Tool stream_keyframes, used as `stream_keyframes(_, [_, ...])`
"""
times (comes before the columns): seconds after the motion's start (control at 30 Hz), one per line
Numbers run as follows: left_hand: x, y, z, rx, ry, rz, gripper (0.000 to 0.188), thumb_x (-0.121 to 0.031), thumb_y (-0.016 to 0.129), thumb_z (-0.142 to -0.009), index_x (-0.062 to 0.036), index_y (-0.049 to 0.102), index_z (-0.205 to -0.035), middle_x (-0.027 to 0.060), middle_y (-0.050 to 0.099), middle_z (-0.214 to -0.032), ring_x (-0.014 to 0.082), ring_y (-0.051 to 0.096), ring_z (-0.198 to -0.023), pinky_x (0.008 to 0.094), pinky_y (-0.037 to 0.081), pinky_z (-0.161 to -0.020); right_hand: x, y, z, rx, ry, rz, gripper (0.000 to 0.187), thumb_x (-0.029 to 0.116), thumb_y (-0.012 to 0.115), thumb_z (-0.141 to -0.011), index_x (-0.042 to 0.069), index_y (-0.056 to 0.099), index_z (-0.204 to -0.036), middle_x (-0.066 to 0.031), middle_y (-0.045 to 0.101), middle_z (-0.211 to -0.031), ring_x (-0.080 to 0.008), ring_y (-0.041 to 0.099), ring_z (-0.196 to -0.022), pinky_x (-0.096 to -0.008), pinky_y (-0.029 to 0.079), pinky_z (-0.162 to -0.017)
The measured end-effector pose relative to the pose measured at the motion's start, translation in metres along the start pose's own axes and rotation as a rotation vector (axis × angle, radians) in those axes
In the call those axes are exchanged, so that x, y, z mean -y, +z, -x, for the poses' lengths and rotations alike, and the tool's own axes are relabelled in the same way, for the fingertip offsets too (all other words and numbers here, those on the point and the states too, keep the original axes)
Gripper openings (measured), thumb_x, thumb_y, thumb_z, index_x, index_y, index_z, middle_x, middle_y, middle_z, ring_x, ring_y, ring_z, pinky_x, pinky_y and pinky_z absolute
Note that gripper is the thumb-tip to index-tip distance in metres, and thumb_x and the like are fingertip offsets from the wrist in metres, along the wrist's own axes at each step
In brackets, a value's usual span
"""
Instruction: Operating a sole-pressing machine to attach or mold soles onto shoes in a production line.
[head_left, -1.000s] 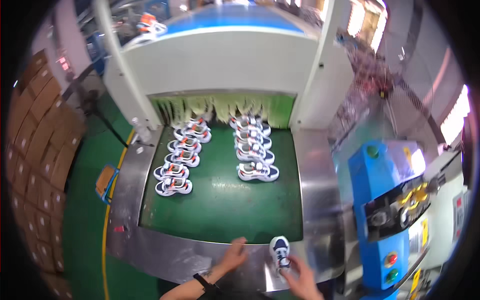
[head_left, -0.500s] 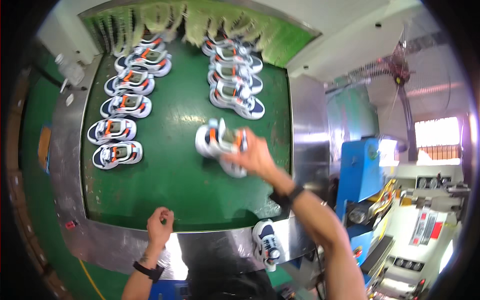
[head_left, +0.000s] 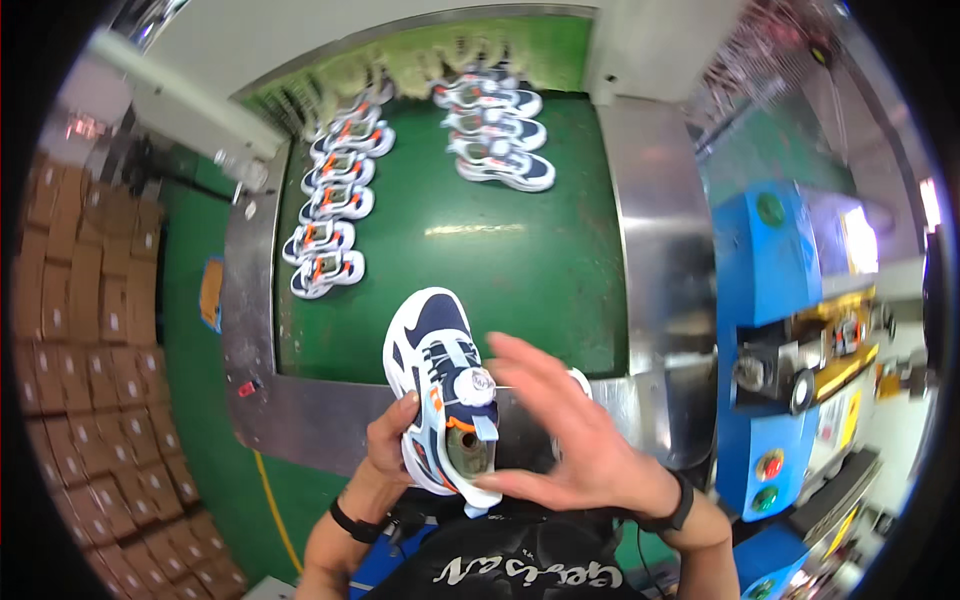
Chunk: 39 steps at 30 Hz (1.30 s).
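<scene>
A white and navy sneaker [head_left: 430,365] with orange trim is close in front of me, its toe pointing away. A round white dial sits over its laces, and an olive-coloured insert fills its opening. My left hand [head_left: 388,442] grips the sneaker by its left side. To the right of it, my right hand [head_left: 590,445] is open, slightly blurred, with thumb and fingers spread and the thumb near the heel. Behind that hand, a white edge of another shoe [head_left: 579,382] shows; most of it is hidden.
On the green conveyor belt [head_left: 480,270] stand a left row of sneakers [head_left: 335,202] and a right row [head_left: 505,166]. A metal frame [head_left: 325,420] surrounds the belt, with fringed strips at its far end. Stacked cartons [head_left: 75,300] stand left, a blue machine [head_left: 760,370] right.
A sneaker has come off the belt toward me and turned toe-away. My left hand now grips it, while my right hand has drawn back and opened. The view has shifted left.
</scene>
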<state>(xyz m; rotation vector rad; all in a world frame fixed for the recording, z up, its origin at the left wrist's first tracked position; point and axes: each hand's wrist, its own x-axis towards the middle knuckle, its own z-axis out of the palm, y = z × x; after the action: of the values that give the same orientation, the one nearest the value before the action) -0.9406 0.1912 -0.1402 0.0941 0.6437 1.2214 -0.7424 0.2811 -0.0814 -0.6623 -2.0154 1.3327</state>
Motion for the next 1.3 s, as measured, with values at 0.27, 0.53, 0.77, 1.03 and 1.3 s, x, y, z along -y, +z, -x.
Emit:
stream_keyframes(0.27, [0.052,0.041,-0.003,-0.171,-0.018,-0.065,0.054,-0.04,0.049,-0.088,-0.0014,0.046,-0.125,0.0176,0.06,-0.111,0.029,0.062,-0.097,0.0404,0.052,-0.084,-0.028,-0.029,0.021,-0.232,0.068,-0.209,0.018,0.012,0.063,-0.086,0.0,0.067,-0.099,-0.0156,0.069,-0.091,-0.0219,0.068,-0.074,-0.029,0.054,-0.067])
stream_keyframes(0.53, [0.058,0.073,-0.01,-0.323,-0.065,-0.009,0.052,-0.039,0.044,-0.091,-0.0019,0.045,-0.127,0.0175,0.061,-0.11,0.0292,0.064,-0.093,0.042,0.054,-0.079,-0.034,-0.045,0.028,-0.191,0.314,-0.491,0.025,0.018,0.056,-0.093,-0.002,0.067,-0.102,-0.0091,0.07,-0.086,-0.0066,0.059,-0.078,-0.0232,0.05,-0.07])
stream_keyframes(0.77, [0.05,0.073,-0.005,-0.257,-0.092,-0.069,0.054,-0.039,0.042,-0.092,-0.0021,0.039,-0.132,0.0178,0.056,-0.118,0.0302,0.06,-0.103,0.0438,0.051,-0.088,-0.033,-0.043,0.018,-0.167,0.393,-0.536,0.026,0.021,0.057,-0.093,0.0,0.066,-0.105,-0.0108,0.07,-0.093,-0.0097,0.062,-0.084,-0.0247,0.05,-0.076])
stream_keyframes(1.03, [0.05,0.069,0.011,-0.212,-0.099,-0.053,0.054,-0.037,0.046,-0.091,-0.0025,0.038,-0.133,0.0161,0.056,-0.119,0.028,0.059,-0.104,0.0429,0.049,-0.091,-0.018,-0.028,0.026,-0.197,0.401,-0.58,0.029,0.023,0.056,-0.094,-0.001,0.066,-0.105,-0.0081,0.068,-0.091,-0.0081,0.058,-0.083,-0.0242,0.049,-0.076])
stream_keyframes(1.3, [0.048,0.034,0.038,-0.022,-0.005,-0.235,0.06,-0.032,0.054,-0.084,0.0042,0.039,-0.13,0.0186,0.054,-0.121,0.0277,0.058,-0.106,0.039,0.048,-0.091,0.01,0.018,0.118,-0.431,0.524,-0.79,0.05,0.021,0.053,-0.094,0.0,0.037,-0.137,-0.0134,0.052,-0.128,-0.019,0.051,-0.116,-0.0329,0.044,-0.095])
